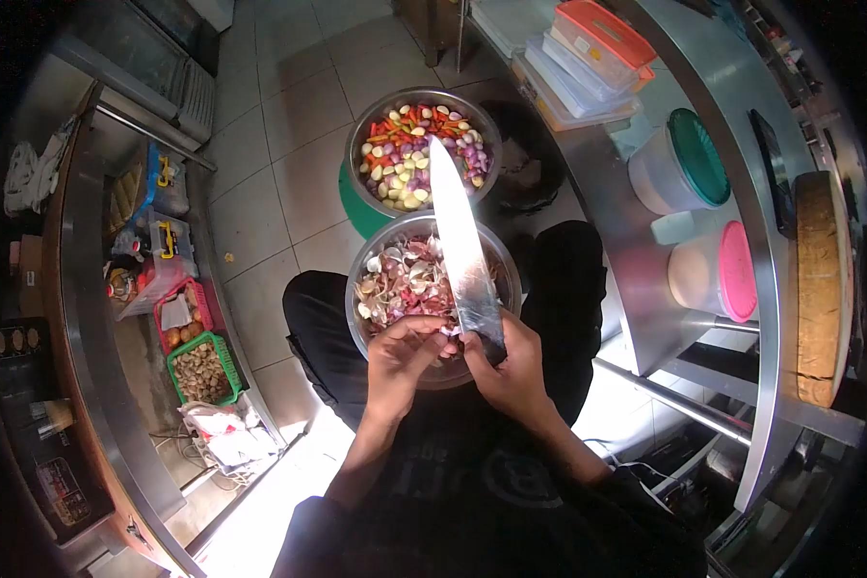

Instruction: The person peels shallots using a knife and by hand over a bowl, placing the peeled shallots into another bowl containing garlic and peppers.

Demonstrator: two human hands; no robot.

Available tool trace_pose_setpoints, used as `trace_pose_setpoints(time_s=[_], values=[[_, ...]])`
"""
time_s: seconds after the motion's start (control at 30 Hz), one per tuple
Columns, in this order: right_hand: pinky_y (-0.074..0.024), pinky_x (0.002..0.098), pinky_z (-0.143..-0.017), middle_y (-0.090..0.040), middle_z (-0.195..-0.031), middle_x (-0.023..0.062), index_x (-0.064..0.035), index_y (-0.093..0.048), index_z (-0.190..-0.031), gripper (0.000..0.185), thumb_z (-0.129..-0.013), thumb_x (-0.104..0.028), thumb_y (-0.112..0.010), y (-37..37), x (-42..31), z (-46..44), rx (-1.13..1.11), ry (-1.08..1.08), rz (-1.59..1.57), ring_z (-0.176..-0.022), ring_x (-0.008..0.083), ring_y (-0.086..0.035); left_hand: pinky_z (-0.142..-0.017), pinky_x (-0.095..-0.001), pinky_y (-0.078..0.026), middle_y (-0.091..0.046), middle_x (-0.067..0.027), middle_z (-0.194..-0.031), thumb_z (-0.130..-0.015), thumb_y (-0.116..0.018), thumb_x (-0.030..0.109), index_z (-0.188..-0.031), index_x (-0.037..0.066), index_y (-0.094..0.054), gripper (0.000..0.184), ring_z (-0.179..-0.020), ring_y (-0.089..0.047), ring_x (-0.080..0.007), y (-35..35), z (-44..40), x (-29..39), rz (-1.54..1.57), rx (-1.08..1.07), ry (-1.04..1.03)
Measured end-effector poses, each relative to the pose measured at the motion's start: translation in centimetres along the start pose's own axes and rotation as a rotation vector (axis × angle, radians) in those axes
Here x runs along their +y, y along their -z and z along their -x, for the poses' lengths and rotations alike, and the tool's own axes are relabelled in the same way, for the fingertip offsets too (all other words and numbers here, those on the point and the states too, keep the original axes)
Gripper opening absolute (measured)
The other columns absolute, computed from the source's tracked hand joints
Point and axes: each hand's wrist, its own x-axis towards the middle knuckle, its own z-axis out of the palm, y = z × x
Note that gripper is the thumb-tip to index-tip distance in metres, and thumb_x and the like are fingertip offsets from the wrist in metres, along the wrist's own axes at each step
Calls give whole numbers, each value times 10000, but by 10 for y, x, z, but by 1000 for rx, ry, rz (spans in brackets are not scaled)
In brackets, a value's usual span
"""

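My right hand (508,371) is closed around the handle end of a large, wide-bladed kitchen knife (460,241), its blade pointing away from me. My left hand (402,361) pinches a small pinkish-white bulb (450,330) close to the blade's heel; whether it is shallot or garlic I cannot tell. Both hands are over the near rim of a steel bowl (354,323) that rests between my legs. Papery garlic and shallot skins (405,275) fill this bowl. Beyond it, a second steel bowl (358,135) holds peeled garlic, shallots and red and orange chillies, partly hidden by the knife.
Under the second bowl is something green (356,207). On the left shelf are a green basket of small tan pieces (202,371) and a red basket (185,313). To the right stand plastic boxes (588,58), lidded tubs (679,164) and a round wooden board (819,289).
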Motion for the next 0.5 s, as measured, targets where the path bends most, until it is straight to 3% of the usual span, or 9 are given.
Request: trace_pose_setpoints(time_s=[0.13, 0.27, 0.5], values=[[-549, 300, -763, -743, -927, 135, 45, -701, -1112, 189, -935, -16, -726, 1, 5, 1, 94, -18, -22, -834, 155, -710, -844, -306, -592, -754, -118, -1052, -1012, -689, -40, -1179, -55, -713, 170, -912, -736, -172, 0, 0, 4, -2, 23, 20], [-545, 301, -752, -749, -918, 124, 47, -707, -1101, 173, -946, -27, -727, 8, -1, -4, 52, -72, -32, -829, 157, -711, -839, -309, -595, -752, -122, -1055, -1017, -690, -26, -1175, -57, -711, 162, -905, -740, -176, 5, 1, 3, 1, 54, 21], [-546, 357, -751, -694, -943, 174, 37, -688, -1087, 242, -879, -63, -763, 5, -10, -8, -15, 106, 81, -816, 316, -704, -870, -308, -600, -762, -120, -1026, -979, -730, -58, -1142, -66, -705, 165, -920, -743, -179, 2, 2, -2, -79, 64, -52]])
